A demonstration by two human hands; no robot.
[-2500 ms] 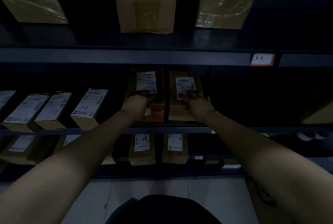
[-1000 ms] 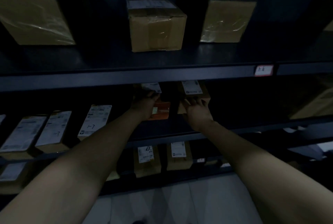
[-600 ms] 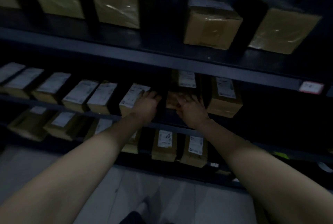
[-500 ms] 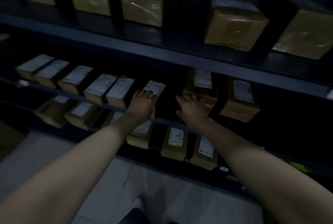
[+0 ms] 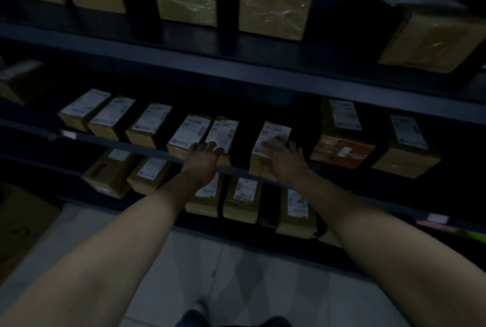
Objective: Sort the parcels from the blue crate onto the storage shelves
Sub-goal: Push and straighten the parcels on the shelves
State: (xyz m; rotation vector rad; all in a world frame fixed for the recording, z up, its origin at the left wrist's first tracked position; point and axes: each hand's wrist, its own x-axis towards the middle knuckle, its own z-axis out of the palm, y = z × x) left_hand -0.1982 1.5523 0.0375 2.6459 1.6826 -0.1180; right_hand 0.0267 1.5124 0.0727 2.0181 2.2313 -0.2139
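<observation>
Small brown parcels with white labels lie in a row on the dark middle shelf point(image 5: 147, 148). My left hand point(image 5: 203, 159) lies with straight fingers on the front of one labelled parcel point(image 5: 223, 132). My right hand point(image 5: 285, 157) rests flat on a separate labelled parcel point(image 5: 273, 133) just to the right, fingers spread over its label. Further right lie a brown parcel with an orange end point(image 5: 342, 142) and another brown parcel point(image 5: 406, 147). The blue crate is out of view.
Large cardboard boxes point(image 5: 272, 0), some wrapped in film, stand on the upper shelf. More labelled parcels point(image 5: 243, 199) lie on the lower shelf. Pale tiled floor point(image 5: 236, 274) lies below, and a brown carton point(image 5: 18, 224) sits at the lower left.
Both hands left the orange-ended parcel and its neighbour and shifted left along the middle shelf. They now lie on two parcels further left. The view swung left with them.
</observation>
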